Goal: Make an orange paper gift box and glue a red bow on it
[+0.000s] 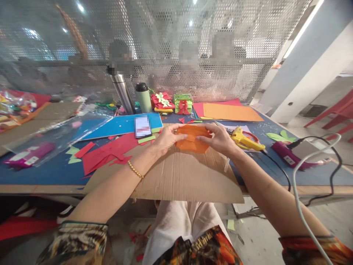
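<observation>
An orange folded paper piece [193, 144] is held between my two hands, just above a brown cardboard sheet [182, 180]. My left hand [168, 139] grips its left side, with the thumb lying on the near face. On the opposite side my right hand [217, 138] pinches the paper, thumb also in front. Some fingertips are hidden behind the paper. Right of my right hand lies a yellow glue gun [244, 139] with a black cord. A phone [142, 126] sits left of my left hand, by red paper cutouts [110, 151].
At the back stand a steel flask [123, 94], a green bottle [143, 97], a red paper box [162, 101] and a green paper box [183, 104]. Orange sheets [231, 112] lie back right. A purple power strip [292, 156] with cables occupies the right edge. A perforated metal screen [165, 44] rises behind.
</observation>
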Motion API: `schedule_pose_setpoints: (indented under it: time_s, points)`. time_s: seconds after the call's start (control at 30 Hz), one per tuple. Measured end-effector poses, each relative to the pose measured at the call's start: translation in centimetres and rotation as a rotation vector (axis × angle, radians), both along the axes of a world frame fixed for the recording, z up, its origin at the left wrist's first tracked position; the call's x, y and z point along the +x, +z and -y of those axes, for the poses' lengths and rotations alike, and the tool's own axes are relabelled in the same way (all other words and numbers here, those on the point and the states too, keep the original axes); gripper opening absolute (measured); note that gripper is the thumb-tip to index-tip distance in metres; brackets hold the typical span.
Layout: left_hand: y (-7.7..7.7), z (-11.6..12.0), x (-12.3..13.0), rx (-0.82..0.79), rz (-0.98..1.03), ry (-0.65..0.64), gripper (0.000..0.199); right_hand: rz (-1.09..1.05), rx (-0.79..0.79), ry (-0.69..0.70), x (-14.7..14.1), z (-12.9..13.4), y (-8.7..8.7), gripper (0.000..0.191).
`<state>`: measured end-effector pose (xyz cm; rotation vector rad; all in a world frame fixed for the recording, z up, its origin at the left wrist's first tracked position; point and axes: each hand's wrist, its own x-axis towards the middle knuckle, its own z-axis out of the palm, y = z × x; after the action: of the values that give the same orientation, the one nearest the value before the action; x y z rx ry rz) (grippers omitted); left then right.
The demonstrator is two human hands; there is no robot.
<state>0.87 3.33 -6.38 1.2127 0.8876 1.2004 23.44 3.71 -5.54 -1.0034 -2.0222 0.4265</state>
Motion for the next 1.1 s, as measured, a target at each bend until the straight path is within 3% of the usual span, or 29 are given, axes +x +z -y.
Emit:
schedule_pose_setpoints:
  time_s: [0.2, 0.47, 0.77, 0.87, 1.03, 1.1]
  points:
    - [0.2, 0.3, 0.3, 0.03, -0.048, 0.029, 0.029, 0.008, 0.028, -0.019, -0.1, -0.2, -0.2, 0.012]
    - [0.4, 0.7, 0.3, 0.05, -0.115, 0.063, 0.035, 0.043, 0.088, -0.053, -0.1, -0.5, -0.8, 0.013]
    - [0.5, 0.6, 0.2, 0.047, -0.141, 0.088, 0.015, 0.202, 0.308, -0.064, -0.3, -0.1, -1.2, 0.023]
    - [0.6, 0.6, 0.2, 0.029, -0.137, 0.092, 0.025, 0.237, 0.363, -0.055, -0.4, 0.0, -1.3, 0.025]
    - [1.0, 0.8, 0.2, 0.019, -0.021, 0.072, 0.065, 0.281, 0.472, -0.052, -0.6, 0.1, -1.3, 0.023]
    - [1.1, 0.7, 0.3, 0.004, 0.002, 0.088, 0.067, 0.314, 0.494, -0.052, -0.6, 0.3, -1.3, 0.026]
